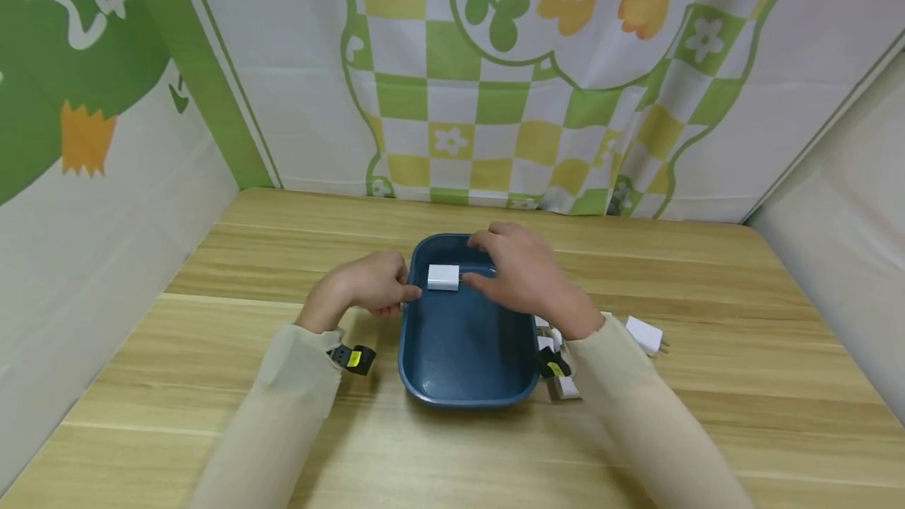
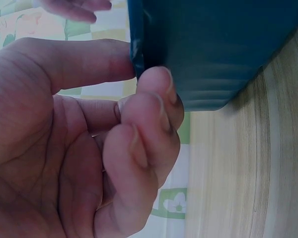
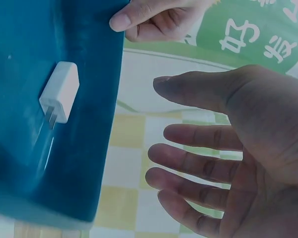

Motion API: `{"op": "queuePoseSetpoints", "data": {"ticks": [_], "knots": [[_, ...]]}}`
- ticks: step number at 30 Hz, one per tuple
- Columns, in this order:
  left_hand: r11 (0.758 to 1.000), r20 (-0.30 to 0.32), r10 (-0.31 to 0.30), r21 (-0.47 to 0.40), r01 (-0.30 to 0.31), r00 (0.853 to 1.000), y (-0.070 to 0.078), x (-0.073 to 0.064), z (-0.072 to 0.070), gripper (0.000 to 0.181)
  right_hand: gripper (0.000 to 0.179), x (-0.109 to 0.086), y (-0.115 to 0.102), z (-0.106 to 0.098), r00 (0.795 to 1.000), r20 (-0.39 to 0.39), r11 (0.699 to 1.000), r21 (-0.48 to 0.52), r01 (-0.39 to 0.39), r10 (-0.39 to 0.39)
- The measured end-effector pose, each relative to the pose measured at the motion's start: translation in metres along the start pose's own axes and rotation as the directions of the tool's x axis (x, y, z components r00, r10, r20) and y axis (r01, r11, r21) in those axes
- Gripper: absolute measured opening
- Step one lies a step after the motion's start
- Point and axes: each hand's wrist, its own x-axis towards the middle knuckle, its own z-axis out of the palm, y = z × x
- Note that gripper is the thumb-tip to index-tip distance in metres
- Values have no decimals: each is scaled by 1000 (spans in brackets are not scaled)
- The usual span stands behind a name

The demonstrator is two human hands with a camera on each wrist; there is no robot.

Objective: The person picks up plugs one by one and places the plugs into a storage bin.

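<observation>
Head cam: white charger (image 1: 443, 277) sits in the blue tray (image 1: 468, 360) around 11 o'clock, left hand (image 1: 371, 281) at its 9-ish side. Left wrist: yep, pinching the tray's edge. Right wrist: right hand (image 3: 258, 153) wide open, empty, charger toward 10.

You are working in a small booth-like nook, closed in on three sides by fabric: a back curtain (image 1: 438, 112) printed with checks and flowers, a green-and-white left panel (image 1: 134, 203) with white lettering, and a pale right panel (image 1: 841, 155). The wood-grained table (image 1: 163, 391) before you runs up to that cloth; whether a home or a studio lies beyond, you cannot tell.
</observation>
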Motion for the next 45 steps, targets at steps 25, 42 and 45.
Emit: {"op": "queuePoseSetpoints", "data": {"ticks": [25, 42, 45], "knots": [[1000, -6, 8, -2, -8, 1000, -1, 0, 0, 38, 36, -46, 52, -2, 986, -130, 993, 76, -95, 105], [1000, 0, 15, -13, -15, 1000, -1, -1, 0, 39, 30, -54, 78, -5, 989, -36, 988, 66, -138, 140], [1000, 1, 18, -16, -18, 1000, -1, -1, 0, 40, 30, -54, 83, -3, 989, -11, 988, 62, -144, 145]]}}
